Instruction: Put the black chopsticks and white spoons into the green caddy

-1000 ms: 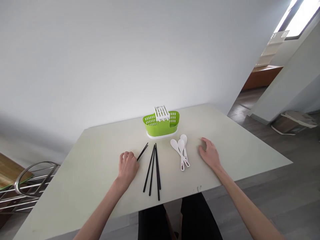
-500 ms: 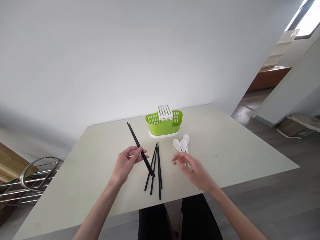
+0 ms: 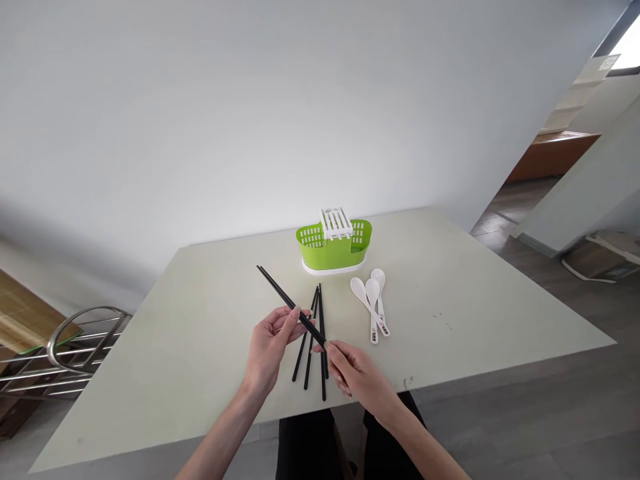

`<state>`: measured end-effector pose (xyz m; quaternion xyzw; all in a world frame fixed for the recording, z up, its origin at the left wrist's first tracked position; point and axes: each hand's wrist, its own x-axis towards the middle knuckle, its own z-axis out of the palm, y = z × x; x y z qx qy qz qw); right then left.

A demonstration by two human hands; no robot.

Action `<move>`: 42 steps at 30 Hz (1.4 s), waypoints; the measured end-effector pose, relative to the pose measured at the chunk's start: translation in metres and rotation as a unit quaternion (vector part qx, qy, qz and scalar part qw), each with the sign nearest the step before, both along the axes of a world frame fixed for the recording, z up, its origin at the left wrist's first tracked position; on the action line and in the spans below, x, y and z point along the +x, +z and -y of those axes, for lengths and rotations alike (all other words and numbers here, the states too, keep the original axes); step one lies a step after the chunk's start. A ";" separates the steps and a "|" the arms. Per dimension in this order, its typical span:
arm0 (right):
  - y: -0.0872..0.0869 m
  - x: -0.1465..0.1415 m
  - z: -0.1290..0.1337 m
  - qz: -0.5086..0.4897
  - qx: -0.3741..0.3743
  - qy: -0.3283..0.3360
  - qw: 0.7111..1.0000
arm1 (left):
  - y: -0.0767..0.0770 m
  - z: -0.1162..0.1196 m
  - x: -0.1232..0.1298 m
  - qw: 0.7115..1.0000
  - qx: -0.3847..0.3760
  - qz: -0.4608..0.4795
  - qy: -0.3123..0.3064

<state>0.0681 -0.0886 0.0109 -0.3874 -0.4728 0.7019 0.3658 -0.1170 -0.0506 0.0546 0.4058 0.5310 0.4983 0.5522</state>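
Note:
A pair of black chopsticks [image 3: 278, 289] is held slantwise above the table, thin ends toward the far left. My left hand [image 3: 273, 340] pinches the pair around its middle, between thumb and fingers. At the thick lower end, my right hand [image 3: 356, 373] grips the same chopsticks with its thumb and fingers closed. Under them several more black chopsticks [image 3: 321, 317] lie loosely fanned on the tabletop, partly covered by my hands. Three white spoons [image 3: 373, 290] rest overlapping to the right of the chopsticks, their handles toward me.
A green utensil basket [image 3: 327, 255] with a white slatted top piece [image 3: 337, 223] and white base stands at the back of the pale table [image 3: 210, 293], near the wall. A metal-framed rack [image 3: 75, 353] is beyond the table's left edge. My legs [image 3: 305, 447] are below the front edge.
My right hand has moved left and down from beside the spoons and closed on the chopsticks' lower end. The held pair has tilted flatter. The spoon handles have come into view.

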 end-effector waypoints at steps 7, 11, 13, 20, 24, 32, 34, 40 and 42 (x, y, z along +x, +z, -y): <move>0.000 0.006 0.002 0.006 -0.024 -0.019 1.000 | -0.003 0.003 0.001 1.000 0.004 -0.019 -0.021; 0.001 0.004 0.002 0.010 -0.027 -0.030 0.999 | -0.004 0.004 0.002 0.999 0.003 -0.024 -0.029; -0.001 0.004 0.002 0.012 -0.024 -0.032 0.999 | -0.004 0.005 0.003 0.999 -0.002 -0.018 -0.035; -0.008 0.014 0.002 0.027 0.014 -0.042 0.999 | 0.012 -0.004 -0.006 0.999 0.005 -0.043 -0.015; -0.007 0.022 0.002 0.028 0.040 -0.035 0.998 | 0.026 -0.014 -0.011 0.997 0.029 -0.077 -0.007; -0.010 0.094 -0.026 0.200 0.165 -0.158 0.953 | 0.085 -0.081 -0.016 0.967 0.207 -0.105 0.100; -0.027 0.128 -0.039 0.273 0.177 -0.231 0.917 | 0.104 -0.111 -0.019 0.943 0.268 -0.132 0.144; -0.085 0.188 -0.066 0.377 0.180 -0.332 0.846 | 0.112 -0.206 -0.006 0.916 0.326 -0.193 0.129; -0.092 0.189 -0.068 0.388 0.190 -0.320 0.843 | 0.102 -0.229 0.002 0.914 0.306 -0.249 0.096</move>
